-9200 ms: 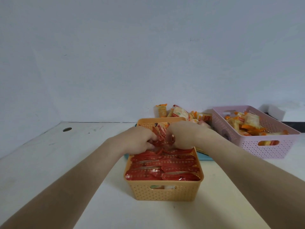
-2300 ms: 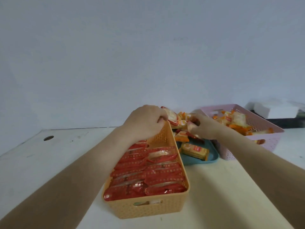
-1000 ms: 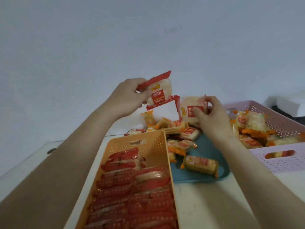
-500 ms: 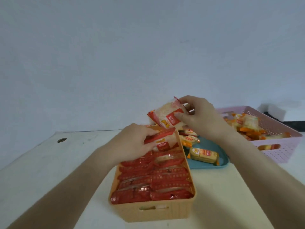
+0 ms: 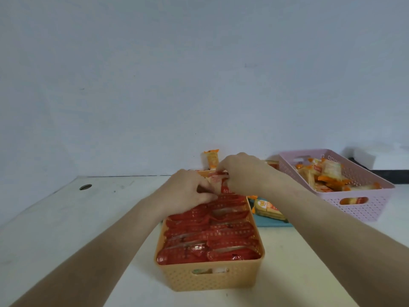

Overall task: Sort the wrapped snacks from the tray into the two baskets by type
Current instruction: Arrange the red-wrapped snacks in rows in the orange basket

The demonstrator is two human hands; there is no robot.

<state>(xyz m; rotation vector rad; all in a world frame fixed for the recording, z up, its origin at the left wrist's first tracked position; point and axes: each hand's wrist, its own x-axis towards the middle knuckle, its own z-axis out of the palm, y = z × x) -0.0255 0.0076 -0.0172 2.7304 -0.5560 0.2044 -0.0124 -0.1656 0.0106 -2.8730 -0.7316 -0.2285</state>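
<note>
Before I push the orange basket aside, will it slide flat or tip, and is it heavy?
Probably slides rather than tips: the orange basket is low, wide and sits flat on the table. Likely heavy for its size, since red-wrapped snacks fill it to the rim. Its perforated plastic walls may flex a little.

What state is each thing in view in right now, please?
Orange basket: nearly full, red-wrapped snacks packed in rows.
Pink basket: partly filled with loose orange-wrapped snacks.
Teal tray: holds a few snacks.
Left hand: fingers curled on red packs at the orange basket's far end.
Right hand: gripping the red packs there too.
</note>
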